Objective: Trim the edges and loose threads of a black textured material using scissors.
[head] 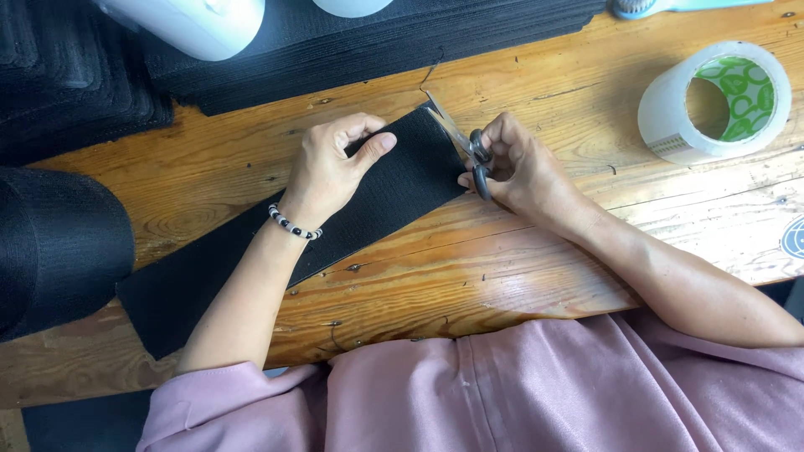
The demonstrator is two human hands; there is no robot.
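L hand (pixel 331 163) pins black strap (pixel 381 197) flat near end — R hand (pixel 519 167) fingers closed thru scissors (pixel 469 146); strap looks soft, floppy — hold close to cut.

A round blue-and-white sticker (pixel 794 238) lies on the table at three o'clock, cut by the edge. The tape roll (pixel 714 102) at two o'clock shows a green-and-white printed core.
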